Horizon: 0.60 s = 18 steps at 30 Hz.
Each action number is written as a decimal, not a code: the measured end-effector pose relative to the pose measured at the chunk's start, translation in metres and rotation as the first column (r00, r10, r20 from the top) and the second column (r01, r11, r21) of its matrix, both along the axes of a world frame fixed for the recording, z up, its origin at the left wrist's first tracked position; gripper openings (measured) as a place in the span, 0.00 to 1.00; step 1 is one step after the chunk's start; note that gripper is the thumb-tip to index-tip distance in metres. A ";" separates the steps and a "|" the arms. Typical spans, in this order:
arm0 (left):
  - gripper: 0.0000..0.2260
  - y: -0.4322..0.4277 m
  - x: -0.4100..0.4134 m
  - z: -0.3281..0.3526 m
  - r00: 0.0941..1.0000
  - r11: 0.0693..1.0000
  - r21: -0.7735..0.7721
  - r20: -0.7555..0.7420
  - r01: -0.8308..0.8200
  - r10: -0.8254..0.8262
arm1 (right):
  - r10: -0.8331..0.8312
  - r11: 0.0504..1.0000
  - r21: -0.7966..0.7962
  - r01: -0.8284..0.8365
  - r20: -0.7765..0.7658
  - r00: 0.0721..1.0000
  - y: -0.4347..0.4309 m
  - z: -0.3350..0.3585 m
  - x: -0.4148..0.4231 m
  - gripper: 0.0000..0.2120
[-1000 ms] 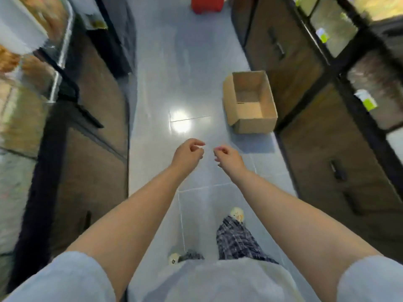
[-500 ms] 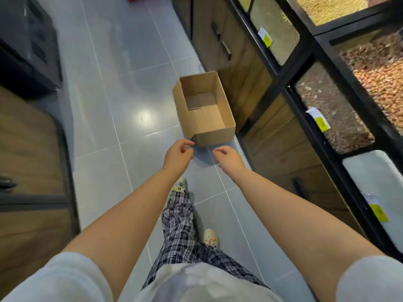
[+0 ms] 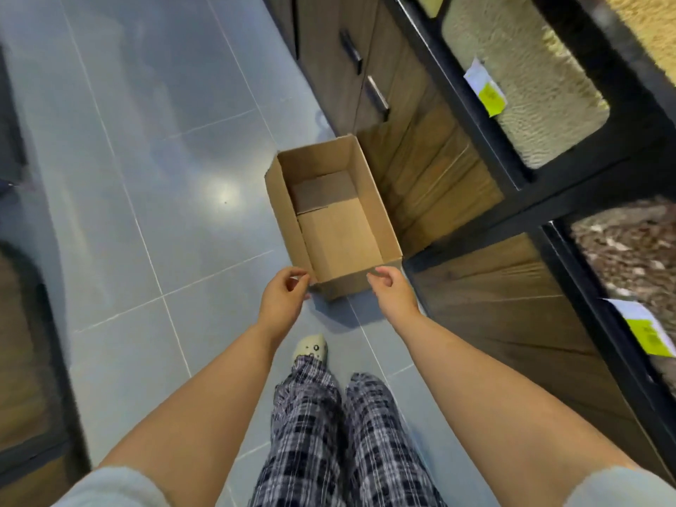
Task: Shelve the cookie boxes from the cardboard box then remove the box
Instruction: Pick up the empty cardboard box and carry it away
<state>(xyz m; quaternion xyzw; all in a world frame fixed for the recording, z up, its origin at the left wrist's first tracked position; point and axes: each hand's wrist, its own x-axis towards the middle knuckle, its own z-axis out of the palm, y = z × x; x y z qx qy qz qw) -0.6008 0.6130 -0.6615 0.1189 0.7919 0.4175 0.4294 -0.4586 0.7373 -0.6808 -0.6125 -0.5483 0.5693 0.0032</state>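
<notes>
cardboard box [image 3: 336, 236]: empty, at floor [image 3: 146, 177] right edge by cabinet [image 3: 431, 184] | left grip [image 3: 283, 296], right grip [image 3: 389, 287]: loosely curled, empty, at near corners, contact unclear | risk: thin walls buckle or box tilts if pinched unevenly

brown cardboard box [image 3: 338, 236], plaid trousers [image 3: 340, 440] (navy-white)

Place: a shop aisle selling loose dry goods.
Bins: black-framed glass-fronted bins, one of pale grain [image 3: 523, 86], one of brown mixed pieces [image 3: 629, 250].
Labels: yellow-green and white paper tags [image 3: 488, 91] on the bin fronts.
Storage: brown wooden cabinets with dark bar handles [image 3: 376, 97] below.
Floor: glossy grey tiled floor [image 3: 146, 140].
</notes>
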 end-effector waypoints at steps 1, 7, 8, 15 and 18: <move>0.05 0.005 -0.003 -0.020 1.000 1.000 -0.020 -0.011 -0.001 0.000 | -0.016 1.000 -0.004 0.016 0.000 1.000 0.007 -0.018 -0.001 0.12; 0.06 0.046 -0.028 -0.165 0.999 0.997 -0.081 -0.054 -0.013 0.009 | -0.042 0.994 0.099 0.040 0.019 0.999 0.056 -0.157 -0.012 0.14; 0.07 0.054 -0.031 -0.191 0.998 0.996 -0.082 -0.064 -0.022 0.017 | -0.033 0.988 0.155 0.027 0.032 0.999 0.065 -0.182 -0.012 0.14; 0.34 0.107 -0.064 -0.351 0.980 0.992 -0.055 -0.173 -0.111 0.100 | -0.080 0.835 0.546 -0.067 0.241 0.967 0.129 -0.340 -0.002 0.22; 0.39 0.119 -0.074 -0.388 0.972 0.987 -0.001 -0.175 -0.158 0.155 | -0.076 0.812 0.577 -0.086 0.251 0.965 0.148 -0.371 -0.007 0.28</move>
